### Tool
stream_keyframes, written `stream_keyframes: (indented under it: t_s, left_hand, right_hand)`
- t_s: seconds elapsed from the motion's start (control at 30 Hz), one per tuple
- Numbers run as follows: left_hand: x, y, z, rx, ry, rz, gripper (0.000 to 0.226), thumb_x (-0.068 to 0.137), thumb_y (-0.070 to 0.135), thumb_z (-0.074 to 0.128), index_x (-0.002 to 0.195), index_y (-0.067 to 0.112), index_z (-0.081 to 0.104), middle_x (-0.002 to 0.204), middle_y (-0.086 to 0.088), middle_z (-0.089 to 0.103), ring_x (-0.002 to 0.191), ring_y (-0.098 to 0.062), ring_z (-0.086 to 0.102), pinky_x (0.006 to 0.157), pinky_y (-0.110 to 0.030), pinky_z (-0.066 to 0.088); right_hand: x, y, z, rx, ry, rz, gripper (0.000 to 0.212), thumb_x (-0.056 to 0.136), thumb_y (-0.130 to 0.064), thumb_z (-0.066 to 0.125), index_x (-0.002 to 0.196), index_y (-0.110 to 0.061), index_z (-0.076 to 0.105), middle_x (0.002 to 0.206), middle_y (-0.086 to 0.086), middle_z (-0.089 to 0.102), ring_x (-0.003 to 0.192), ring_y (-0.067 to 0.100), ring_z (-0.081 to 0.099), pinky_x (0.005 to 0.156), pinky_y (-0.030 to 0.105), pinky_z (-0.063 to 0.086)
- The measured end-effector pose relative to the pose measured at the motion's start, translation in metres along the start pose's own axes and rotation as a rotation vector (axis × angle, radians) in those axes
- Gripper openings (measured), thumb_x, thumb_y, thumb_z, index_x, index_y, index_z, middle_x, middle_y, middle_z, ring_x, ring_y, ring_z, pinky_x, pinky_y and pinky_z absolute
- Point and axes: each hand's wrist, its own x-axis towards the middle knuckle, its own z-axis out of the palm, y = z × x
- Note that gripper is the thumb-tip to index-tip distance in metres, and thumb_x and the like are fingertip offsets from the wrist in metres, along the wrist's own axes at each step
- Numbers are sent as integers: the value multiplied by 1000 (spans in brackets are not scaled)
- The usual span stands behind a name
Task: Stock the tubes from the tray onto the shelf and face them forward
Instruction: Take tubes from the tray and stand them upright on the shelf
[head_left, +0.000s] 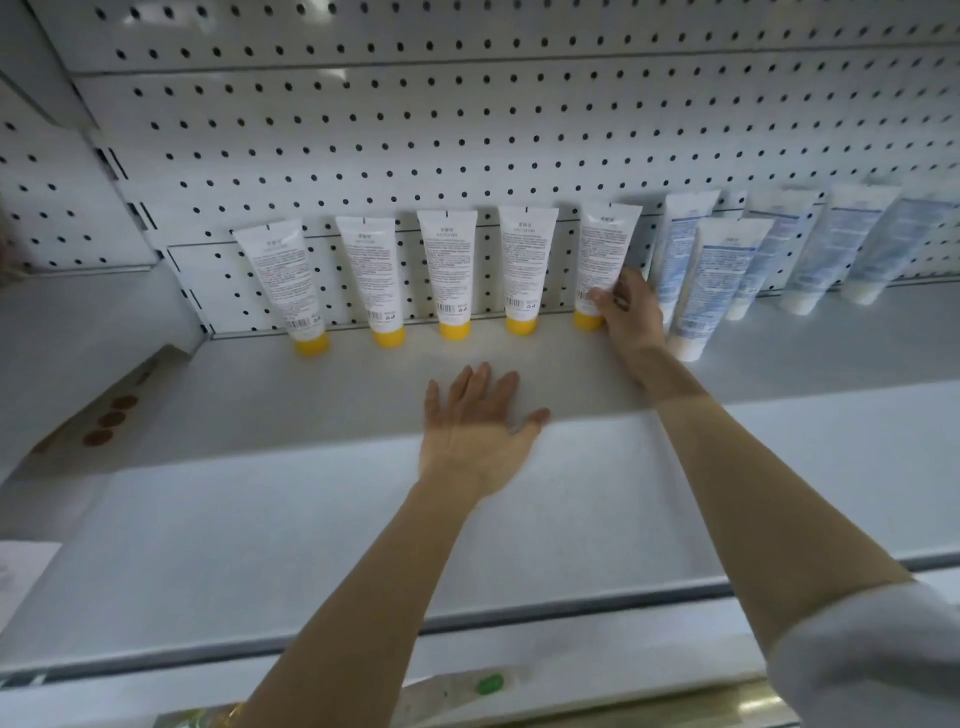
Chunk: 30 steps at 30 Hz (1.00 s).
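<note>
Five white plastic tubes with yellow caps (449, 270) are standing in a row at the back of the flat white metal shelf (311, 395). They are standing on their caps and leaning on the white back wall full of small holes (467, 130). Their sides with the tiny print and the bar codes are facing out.

The right hand (628, 312) is reaching to the last yellow-capped tube (605, 249), the one at the right end of the row. Its fingers and thumb are curling round the low part of that tube, just above the cap, and holding it.

The left hand (475, 431) is lying palm down over the front part of the shelf, well apart from the tubes. Its fingers are straight and spread, and it is holding nothing. I cannot tell if it is touching the shelf.

To the right, white and blue tubes with white caps (709, 280) are leaning on the same wall. There seem to be five, but they are blurry. One is standing in front of the others.

One flat brown cardboard piece (104, 415) with three brown round spots is lying at the left. One white sleeve (872, 654) is showing on the right arm.
</note>
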Motion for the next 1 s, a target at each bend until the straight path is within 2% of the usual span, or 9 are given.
stream_keyframes:
  t_s: [0.17,0.27,0.37,0.5,0.67,0.73,0.8,0.9,1.0]
  left_hand:
    - [0,0,2,10,5,5,64,92,66,25,148,36,20,160,4,9,147,-14,1,118,-44,-5]
    - [1,-1,3,19,-1,5,64,92,66,22,148,35,18,160,5,8,147,-13,0,118,-45,-6]
    - [1,-2,4,28,-1,4,65,92,67,21,149,36,17,160,5,7,147,-13,-1,118,-44,-6]
    - [1,-1,3,18,-1,2,64,92,67,22,148,37,17,160,6,7,147,-12,-1,118,-43,-7]
    - [2,-1,3,19,0,-4,64,92,66,23,148,36,19,160,5,9,147,-14,1,118,-44,-4]
    - [1,-1,2,0,7,8,63,92,65,25,147,34,23,160,4,10,147,-13,3,118,-44,-3]
    - [0,-2,-1,-68,27,20,62,93,62,29,146,31,27,159,3,12,146,-12,6,118,-43,-2]
    - [-14,-1,-6,-109,109,33,60,94,57,34,146,27,30,159,3,15,146,-12,10,119,-42,0]
    - [-47,16,-11,-105,152,65,60,95,55,35,145,21,35,158,-3,19,145,-17,16,118,-45,4]
  right_hand:
    - [-5,0,0,7,-15,2,37,93,-14,58,129,-7,50,117,3,60,103,12,54,64,-2,37]
    - [-3,1,0,-21,-18,-1,34,93,-13,58,125,-4,51,107,0,57,99,12,54,64,-5,36]
    - [-4,-1,-1,-35,-28,-6,33,93,-12,57,125,-5,51,108,0,57,98,11,53,65,-3,36]
    - [-8,-4,-1,-57,-60,9,32,94,-16,56,126,-9,53,118,4,63,105,14,57,80,14,38]
    - [-28,-11,-6,-94,-48,120,32,93,-31,57,116,-9,55,104,2,61,97,17,56,77,25,38]
    - [-49,-13,-12,-79,-95,143,39,96,-30,54,128,-9,48,114,9,59,105,24,56,84,30,41]
    - [-79,-16,-24,-111,-152,166,50,98,-28,49,143,-9,35,135,15,50,125,28,49,103,37,38]
    - [-129,-22,-54,-238,-264,135,57,101,-29,43,150,-10,23,152,8,31,138,22,35,111,28,26]
    - [-174,-24,-91,-377,-386,20,54,101,-29,41,149,-9,25,155,7,26,141,22,29,115,27,19]
